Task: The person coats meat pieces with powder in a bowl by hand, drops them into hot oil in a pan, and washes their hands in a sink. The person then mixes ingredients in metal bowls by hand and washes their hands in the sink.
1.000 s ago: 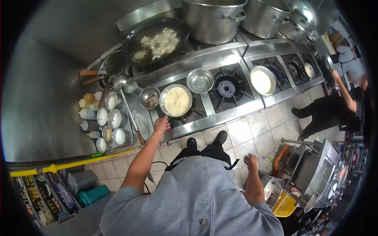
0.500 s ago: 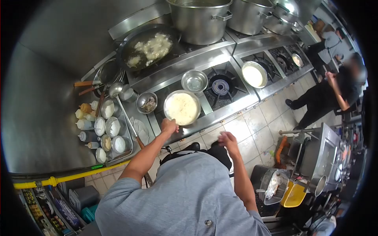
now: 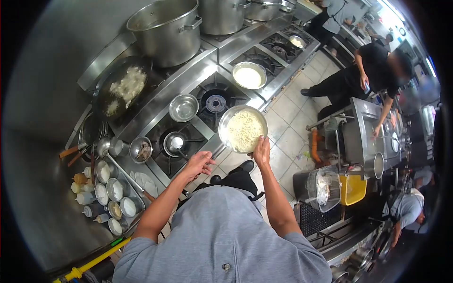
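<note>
My right hand (image 3: 262,150) grips the near rim of a metal bowl (image 3: 225,123) that holds pale yellow crumbs (image 3: 245,129), held up past the stove's front edge. Nothing is in my left hand (image 3: 200,166), whose fingers are apart, to the left of that bowl. On the stove beyond it are an empty-looking metal bowl (image 3: 184,108) and, by the ladle, a small bowl of greyish pieces (image 3: 142,149). A wok (image 3: 101,89) at the back left holds pale frying food (image 3: 128,87).
Large pots (image 3: 165,35) line the back of the stove. A pan of white liquid (image 3: 249,76) sits further right. Tubs and bottles fill a tray (image 3: 134,218) at left. One person in black (image 3: 373,70) stands at right, near a lined bin (image 3: 325,188) and yellow tub (image 3: 353,187).
The crumb bowl has been lifted off the stove and moved right. My right hand has taken hold of it, and my left hand has let go. The view has turned to the right.
</note>
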Action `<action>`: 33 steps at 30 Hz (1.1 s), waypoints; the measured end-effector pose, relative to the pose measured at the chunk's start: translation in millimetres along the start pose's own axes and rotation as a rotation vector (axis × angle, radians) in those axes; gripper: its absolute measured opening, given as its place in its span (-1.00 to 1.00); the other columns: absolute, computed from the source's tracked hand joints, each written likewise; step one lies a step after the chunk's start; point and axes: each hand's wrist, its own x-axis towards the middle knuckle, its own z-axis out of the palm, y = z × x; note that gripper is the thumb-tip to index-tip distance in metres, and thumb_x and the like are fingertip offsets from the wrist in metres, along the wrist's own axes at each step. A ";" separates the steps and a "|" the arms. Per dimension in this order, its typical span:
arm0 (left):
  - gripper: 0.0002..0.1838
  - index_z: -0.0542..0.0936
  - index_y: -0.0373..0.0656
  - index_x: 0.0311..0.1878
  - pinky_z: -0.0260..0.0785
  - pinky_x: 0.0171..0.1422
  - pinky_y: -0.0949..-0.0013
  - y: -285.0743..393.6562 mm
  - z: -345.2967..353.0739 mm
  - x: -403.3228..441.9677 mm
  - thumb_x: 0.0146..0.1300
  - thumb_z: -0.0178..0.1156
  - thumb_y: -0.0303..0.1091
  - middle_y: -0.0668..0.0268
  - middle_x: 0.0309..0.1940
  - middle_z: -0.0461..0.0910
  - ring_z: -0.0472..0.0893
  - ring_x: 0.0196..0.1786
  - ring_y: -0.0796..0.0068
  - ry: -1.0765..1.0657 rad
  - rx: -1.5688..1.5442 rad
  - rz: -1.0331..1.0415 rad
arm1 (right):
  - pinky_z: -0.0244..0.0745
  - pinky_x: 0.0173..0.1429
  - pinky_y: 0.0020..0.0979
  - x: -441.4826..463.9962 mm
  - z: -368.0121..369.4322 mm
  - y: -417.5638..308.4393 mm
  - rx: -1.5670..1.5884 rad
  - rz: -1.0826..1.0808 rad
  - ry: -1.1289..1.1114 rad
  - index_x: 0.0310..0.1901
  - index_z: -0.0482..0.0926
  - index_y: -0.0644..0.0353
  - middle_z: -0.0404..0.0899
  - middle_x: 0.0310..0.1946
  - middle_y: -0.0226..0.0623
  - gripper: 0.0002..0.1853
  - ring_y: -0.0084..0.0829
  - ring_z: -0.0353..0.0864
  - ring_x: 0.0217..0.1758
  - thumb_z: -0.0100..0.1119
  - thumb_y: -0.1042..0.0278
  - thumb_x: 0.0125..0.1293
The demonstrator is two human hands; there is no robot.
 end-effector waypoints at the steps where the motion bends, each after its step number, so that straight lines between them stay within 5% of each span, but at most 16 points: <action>1: -0.47 0.36 -0.19 0.24 0.58 -0.27 0.34 -1.5 -4.5 -1.0 0.44 0.10 0.02 0.19 -0.14 0.57 0.59 -0.35 0.49 0.042 0.031 -0.024 | 0.36 -0.72 -0.42 0.3 -6.4 -1.3 -0.066 -0.003 -0.027 -0.13 0.34 0.35 0.44 -0.65 -0.23 -0.52 -0.41 0.45 -0.78 -0.41 0.02 0.60; 18: -0.54 0.44 -0.23 0.16 0.53 -0.21 0.40 -8.6 -17.7 -13.6 0.47 0.05 -0.02 0.22 -0.12 0.57 0.58 -0.27 0.50 0.155 -0.009 0.059 | 0.40 -0.74 -0.40 -13.0 28.5 6.7 0.017 0.065 -0.218 -0.02 0.32 0.44 0.47 -0.61 -0.16 -0.50 -0.36 0.50 -0.77 -0.41 0.05 0.59; 24: -0.50 0.48 -0.23 0.12 0.52 -0.21 0.40 -21.0 -31.4 -17.6 0.47 0.00 0.07 0.21 -0.10 0.58 0.62 -0.20 0.45 0.290 -0.119 0.263 | 0.42 -0.73 -0.42 -24.7 51.6 -2.2 0.049 0.103 -0.427 0.07 0.31 0.50 0.49 -0.60 -0.16 -0.45 -0.38 0.50 -0.76 -0.40 0.02 0.59; 29: -0.38 0.42 -0.21 0.17 0.49 -0.19 0.34 -22.7 -40.3 -27.6 0.42 -0.04 0.22 0.20 -0.14 0.59 0.62 -0.21 0.39 0.370 -0.232 0.281 | 0.42 -0.74 -0.41 -21.3 64.1 -4.5 -0.062 0.041 -0.466 0.04 0.32 0.51 0.51 -0.62 -0.15 -0.47 -0.38 0.51 -0.76 -0.40 0.06 0.60; 33: -0.42 0.45 -0.23 0.13 0.50 -0.19 0.35 -26.5 -45.9 -25.4 0.43 -0.02 0.15 0.20 -0.14 0.60 0.62 -0.23 0.42 0.347 -0.231 0.276 | 0.43 -0.74 -0.42 -18.1 66.0 -8.7 0.045 0.089 -0.397 0.03 0.32 0.50 0.51 -0.62 -0.14 -0.48 -0.37 0.52 -0.77 -0.41 0.06 0.60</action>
